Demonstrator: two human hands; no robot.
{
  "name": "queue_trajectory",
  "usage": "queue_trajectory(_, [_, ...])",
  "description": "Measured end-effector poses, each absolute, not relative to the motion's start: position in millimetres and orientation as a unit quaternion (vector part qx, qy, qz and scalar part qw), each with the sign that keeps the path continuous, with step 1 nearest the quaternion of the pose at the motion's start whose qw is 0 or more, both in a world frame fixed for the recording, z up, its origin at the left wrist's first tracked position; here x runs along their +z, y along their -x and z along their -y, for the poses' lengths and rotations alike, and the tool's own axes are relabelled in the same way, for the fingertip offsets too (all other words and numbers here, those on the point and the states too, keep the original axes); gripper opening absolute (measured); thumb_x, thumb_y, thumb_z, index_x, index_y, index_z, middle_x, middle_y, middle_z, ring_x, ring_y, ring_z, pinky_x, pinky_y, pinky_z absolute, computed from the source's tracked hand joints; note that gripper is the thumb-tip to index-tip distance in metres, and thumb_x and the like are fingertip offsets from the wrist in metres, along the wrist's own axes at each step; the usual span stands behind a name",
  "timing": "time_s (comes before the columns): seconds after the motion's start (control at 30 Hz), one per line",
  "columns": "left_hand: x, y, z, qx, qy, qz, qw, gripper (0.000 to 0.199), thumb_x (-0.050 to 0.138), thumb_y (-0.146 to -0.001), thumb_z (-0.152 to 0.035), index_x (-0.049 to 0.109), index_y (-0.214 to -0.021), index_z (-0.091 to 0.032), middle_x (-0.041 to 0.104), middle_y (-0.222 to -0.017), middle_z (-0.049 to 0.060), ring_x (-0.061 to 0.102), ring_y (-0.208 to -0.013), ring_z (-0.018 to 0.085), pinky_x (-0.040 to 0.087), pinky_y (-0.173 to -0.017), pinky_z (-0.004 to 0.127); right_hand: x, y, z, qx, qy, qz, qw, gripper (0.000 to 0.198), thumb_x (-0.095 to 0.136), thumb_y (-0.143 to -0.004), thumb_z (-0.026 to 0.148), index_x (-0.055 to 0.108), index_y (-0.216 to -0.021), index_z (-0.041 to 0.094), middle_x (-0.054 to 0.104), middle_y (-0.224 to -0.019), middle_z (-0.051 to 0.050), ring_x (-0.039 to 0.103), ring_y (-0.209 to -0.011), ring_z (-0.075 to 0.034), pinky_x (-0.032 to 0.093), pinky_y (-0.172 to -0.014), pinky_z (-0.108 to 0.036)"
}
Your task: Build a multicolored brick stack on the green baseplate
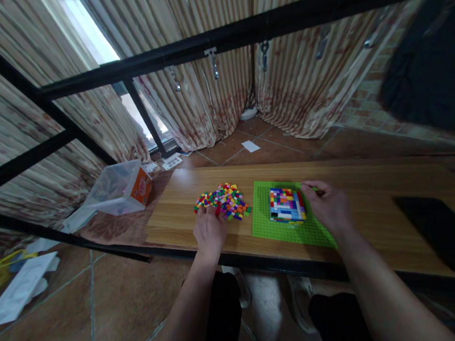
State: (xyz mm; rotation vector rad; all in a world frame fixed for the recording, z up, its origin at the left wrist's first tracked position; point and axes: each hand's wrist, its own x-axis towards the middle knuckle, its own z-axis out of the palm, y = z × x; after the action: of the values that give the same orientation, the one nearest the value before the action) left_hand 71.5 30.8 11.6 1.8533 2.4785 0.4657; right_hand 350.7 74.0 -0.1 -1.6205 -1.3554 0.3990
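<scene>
At the near side of the wooden tabletop (358,181), the left hand (209,228) has its fingers lowered onto the near edge of a loose pile of multicoloured toy bricks (230,199); whether it grips one cannot be told. To the right, the right hand (327,204) pinches thumb and fingers together just right of a square multicoloured brick build (286,205) on a green studded baseplate (263,225); any brick between the fingertips is indiscernible. Farther left stands a clear plastic bin (113,187); beyond hang striped curtains (206,104).
</scene>
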Motion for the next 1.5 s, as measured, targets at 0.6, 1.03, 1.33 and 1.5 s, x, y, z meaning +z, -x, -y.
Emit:
queue_trajectory(0.6, [9,-63,-53,0.156,-0.635,-0.756,0.038,0.029,0.057,-0.086,-0.019,0.068,-0.112,-0.022,0.067,-0.117,0.009,0.064,-0.108,0.025,0.052,-0.090,0.033,-1,-345,-73,0.167,0.653,0.583,0.453,0.038,0.056,-0.082,0.052,0.075,-0.088,0.020,0.073,-0.087,-0.009,0.064,-0.068,-0.021,0.048,-0.066,-0.033])
queue_trajectory(1.03, [7,-58,-57,0.239,-0.600,-0.759,0.082,0.028,0.055,-0.089,-0.026,0.068,-0.113,-0.017,0.069,-0.111,0.012,0.066,-0.101,0.026,0.053,-0.088,0.037,1,-347,-73,0.155,0.650,0.585,0.460,0.034,0.055,-0.084,0.049,0.074,-0.087,0.021,0.073,-0.090,-0.008,0.066,-0.075,-0.022,0.050,-0.071,-0.034])
queue_trajectory(1.33, [7,-62,-63,0.240,-0.621,-0.742,0.081,0.028,0.053,-0.088,-0.017,0.070,-0.110,-0.019,0.070,-0.113,0.010,0.065,-0.104,0.023,0.051,-0.093,0.035,0,-345,-73,0.183,0.644,0.578,0.468,0.034,0.057,-0.083,0.049,0.074,-0.088,0.020,0.074,-0.089,-0.008,0.066,-0.076,-0.022,0.050,-0.072,-0.036])
queue_trajectory(1.5, [7,-64,-62,0.205,-0.630,-0.747,0.060,0.030,0.051,-0.088,-0.018,0.069,-0.112,-0.020,0.069,-0.114,0.009,0.066,-0.102,0.023,0.053,-0.091,0.033,1,-345,-73,0.182,0.643,0.576,0.471,0.035,0.057,-0.083,0.050,0.074,-0.087,0.020,0.074,-0.092,-0.009,0.067,-0.080,-0.023,0.051,-0.075,-0.036])
